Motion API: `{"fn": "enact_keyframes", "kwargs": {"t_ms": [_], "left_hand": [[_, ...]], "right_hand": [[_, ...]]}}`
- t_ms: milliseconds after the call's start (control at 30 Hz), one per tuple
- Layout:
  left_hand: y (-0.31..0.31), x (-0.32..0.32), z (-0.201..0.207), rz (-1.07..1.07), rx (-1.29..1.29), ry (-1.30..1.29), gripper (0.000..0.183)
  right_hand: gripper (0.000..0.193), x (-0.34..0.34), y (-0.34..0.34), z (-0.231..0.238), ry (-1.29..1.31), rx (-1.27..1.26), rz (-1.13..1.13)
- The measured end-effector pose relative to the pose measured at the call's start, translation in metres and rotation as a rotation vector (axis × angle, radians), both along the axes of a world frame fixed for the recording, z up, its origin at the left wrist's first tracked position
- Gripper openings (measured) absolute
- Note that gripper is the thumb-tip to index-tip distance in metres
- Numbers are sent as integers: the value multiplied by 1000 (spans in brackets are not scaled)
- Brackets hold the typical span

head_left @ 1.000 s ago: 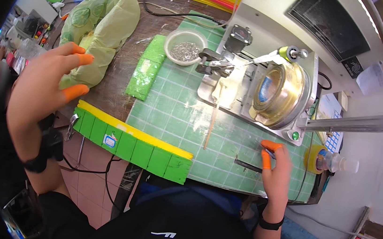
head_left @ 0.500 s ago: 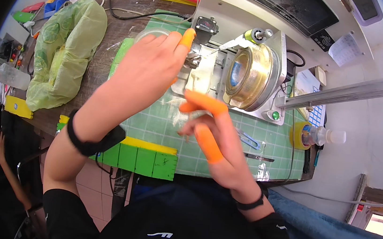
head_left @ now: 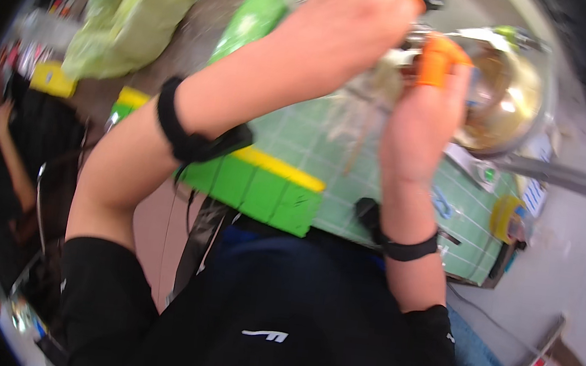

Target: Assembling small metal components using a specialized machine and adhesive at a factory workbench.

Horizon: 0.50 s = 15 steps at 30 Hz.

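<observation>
My left hand (head_left: 354,31) reaches over the bench to a small metal fitting (head_left: 416,36) on the machine. Its fingers are curled, with an orange finger cot on a tip, and what lies in them is hidden. Close on the right, my right hand (head_left: 428,104) is bent in at the same fitting, its orange-capped fingers pressed together. Blur and the fingers hide whatever they hold. A large shiny spool (head_left: 512,99) of gold-toned material stands just right of the right hand. Below the hands is a green cutting mat (head_left: 291,136).
A pale green cloth-lined basket (head_left: 135,17) stands at the left, beside a green plastic-wrapped bundle (head_left: 252,19). A green and yellow strip (head_left: 256,190) runs along the front edge. Blue tweezers (head_left: 441,201) and a yellow tape roll (head_left: 502,218) lie to the right. Another person's arm (head_left: 15,151) shows far left.
My right hand has moved forward from over the mat to the metal fitting, beside my left hand. The whole view has shifted and tilted, and the picture is now blurred.
</observation>
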<state>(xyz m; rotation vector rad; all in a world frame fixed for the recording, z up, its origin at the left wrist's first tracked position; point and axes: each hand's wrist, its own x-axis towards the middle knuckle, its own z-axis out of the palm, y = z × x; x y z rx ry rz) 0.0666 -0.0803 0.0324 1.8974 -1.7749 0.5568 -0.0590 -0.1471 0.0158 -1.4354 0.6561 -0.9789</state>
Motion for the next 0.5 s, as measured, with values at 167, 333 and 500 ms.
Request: {"fn": "enact_keyframes", "kwargs": {"t_ms": [167,333,500], "left_hand": [[6,21,12,-65,93,-283,13],[-2,29,3,-528,-552,-130,16],[-13,31,5,-581,-665,-260,15]], "right_hand": [[18,-2,-8,-8,-134,62,68],[11,2,-4,-17,-169,-31,65],[11,2,-4,-15,-210,-60,68]]}}
